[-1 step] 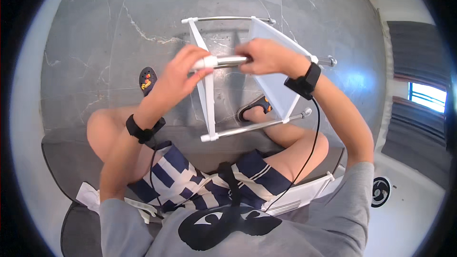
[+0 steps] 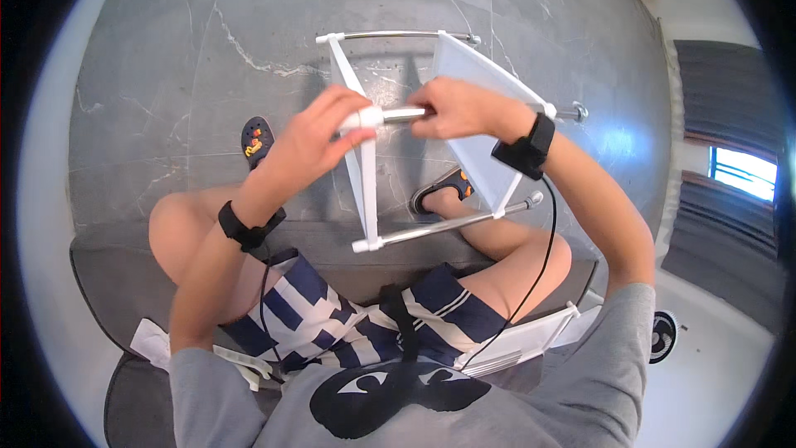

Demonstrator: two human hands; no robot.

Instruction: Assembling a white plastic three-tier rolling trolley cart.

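Between my hands is a short chrome tube (image 2: pixel 401 114), at the upper edge of a white shelf rack. My left hand (image 2: pixel 319 139) is closed round the white collar (image 2: pixel 362 119) at the tube's left end. Around the tube's other end, the fingers of my right hand (image 2: pixel 468 108) are wrapped; they hide that end. The rack lies tilted in front of me, with a left white panel (image 2: pixel 368 187) and a right white panel (image 2: pixel 497 172). A far chrome tube (image 2: pixel 390 34) and a near chrome tube (image 2: pixel 439 226) join these panels.
Grey marbled floor (image 2: pixel 182 58) lies under the rack. My feet wear dark clogs (image 2: pixel 257 139) beside and below it. More white panels (image 2: pixel 531 336) rest on the grey seat (image 2: pixel 116 282) at my right. White pieces (image 2: pixel 153 344) lie at my left. A black cable (image 2: pixel 547 249) hangs from my right wrist.
Both hands have shifted slightly downward in the picture with the tube and collar, and the tube appears a little shorter between them. The rack's panels have barely moved.
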